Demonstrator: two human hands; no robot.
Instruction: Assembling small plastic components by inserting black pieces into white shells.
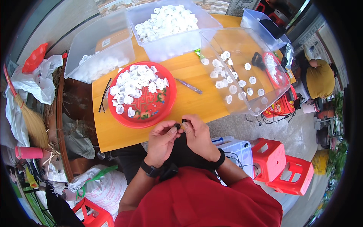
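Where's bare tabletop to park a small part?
Wooden table bounded by the red tray, thin tool, right-side clear bin and right hand; also the table's front-left corner, on the tray's near side. Crowded: the back, with two clear tubs, and that bin, scattered with white pieces.

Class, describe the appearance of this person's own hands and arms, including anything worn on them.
The left hand and right hand wear no full gloves. A dark watch-like device circles the left wrist; a plain black band circles the right. Red sleeves leave both forearms bare. Whether the dark bits at the fingertips are worn is unclear.
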